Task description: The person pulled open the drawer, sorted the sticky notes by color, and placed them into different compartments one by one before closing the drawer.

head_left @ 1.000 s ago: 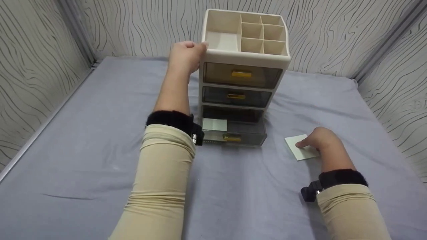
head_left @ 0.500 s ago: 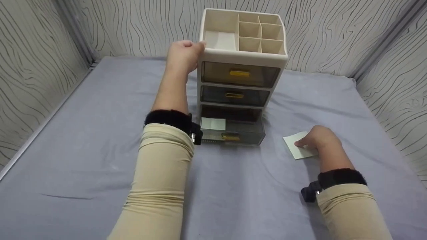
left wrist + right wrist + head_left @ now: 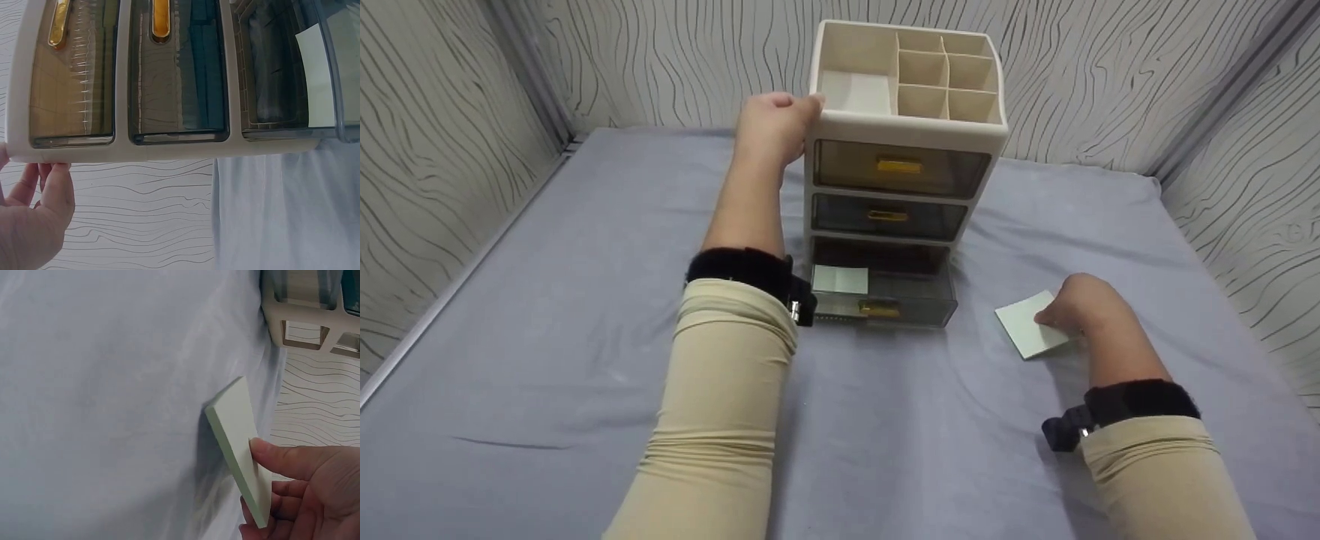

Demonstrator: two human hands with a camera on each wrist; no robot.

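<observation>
My left hand [image 3: 772, 127] grips the top left edge of a cream desktop drawer organizer [image 3: 911, 129], its thumb over the rim. In the left wrist view, the fingers [image 3: 58, 188] lie against the organizer's side. The bottom drawer [image 3: 915, 309] is pulled out, with a pale green pad of paper [image 3: 840, 280] at its left. To the right of the organizer, my right hand [image 3: 1084, 307] pinches another pale green sticky note pad [image 3: 1024, 326]. The right wrist view shows the thumb on that pad's face and the other fingers behind it, one edge tilted near the cloth.
Two upper drawers with gold handles, the top one [image 3: 901, 169] amber-tinted, are closed. Several compartments [image 3: 924, 70] divide the organizer's top. Grey-blue cloth [image 3: 885, 435] covers the table, and wood-grain patterned panels [image 3: 675, 60] stand behind and at the sides.
My right hand has shifted slightly up and right, its thumb now nearer the pad's right edge. The left hand keeps its hold on the organizer.
</observation>
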